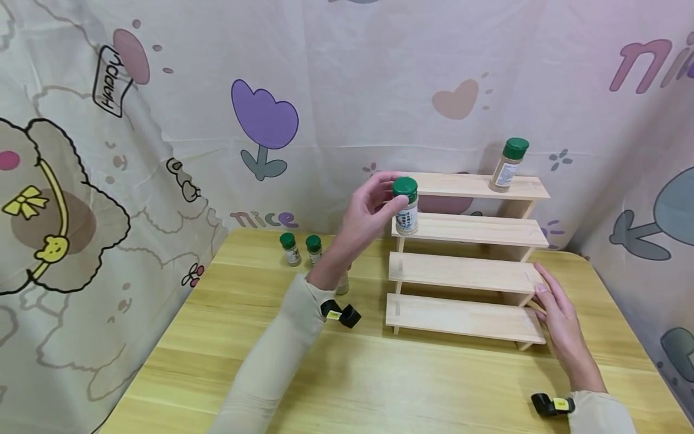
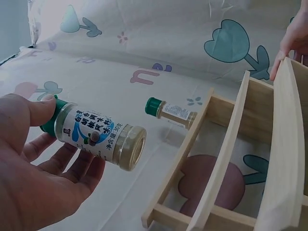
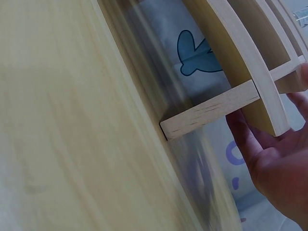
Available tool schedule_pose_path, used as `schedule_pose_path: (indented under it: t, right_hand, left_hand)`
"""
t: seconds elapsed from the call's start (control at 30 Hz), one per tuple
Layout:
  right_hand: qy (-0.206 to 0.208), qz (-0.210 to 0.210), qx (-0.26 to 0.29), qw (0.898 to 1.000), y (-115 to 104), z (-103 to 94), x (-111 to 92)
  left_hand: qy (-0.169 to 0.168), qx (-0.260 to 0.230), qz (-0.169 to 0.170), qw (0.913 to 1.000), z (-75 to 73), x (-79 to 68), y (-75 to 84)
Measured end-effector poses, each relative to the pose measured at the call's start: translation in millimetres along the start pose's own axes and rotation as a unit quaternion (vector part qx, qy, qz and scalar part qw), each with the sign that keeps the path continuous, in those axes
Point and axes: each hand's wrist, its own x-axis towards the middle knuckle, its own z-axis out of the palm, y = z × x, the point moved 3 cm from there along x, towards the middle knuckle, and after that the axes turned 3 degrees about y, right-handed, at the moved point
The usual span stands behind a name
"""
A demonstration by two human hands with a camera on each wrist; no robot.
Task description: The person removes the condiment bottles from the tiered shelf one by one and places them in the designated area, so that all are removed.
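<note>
My left hand [image 1: 371,211] pinches a spice jar [image 1: 406,218] by its green cap, thumb on one side and fingers on the other. In the left wrist view the jar [image 2: 94,132] lies tilted, its base toward the rack, with a printed label and pale contents. It hangs in front of the left end of the upper tiers. A four-tier wooden display rack [image 1: 466,271] stands on the table. At its right end my right hand [image 1: 561,319] grips the side of the lower tiers; the right wrist view shows fingers behind a board [image 3: 267,91].
Another green-capped jar [image 1: 508,166] stands on the top tier near its right end. Left of the rack, jars [image 1: 290,250] stand on the wooden table [image 1: 217,337], one partly hidden by the left forearm. A printed cloth [image 1: 347,108] hangs behind and beside the table.
</note>
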Motion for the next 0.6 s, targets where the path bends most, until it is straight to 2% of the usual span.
schedule_pose_path:
  t: [0.37, 0.6]
  right_hand:
    - [0.002, 0.003, -0.003, 1.0, 1.6, 0.2, -1.9]
    - [0.0, -0.001, -0.011, 1.0, -0.1, 0.3, -0.5]
  left_hand:
    - [0.022, 0.013, -0.014, 0.9996, -24.4, -39.0, -4.1]
    - [0.027, 0.009, -0.037, 0.9989, -40.6, -62.3, -4.9]
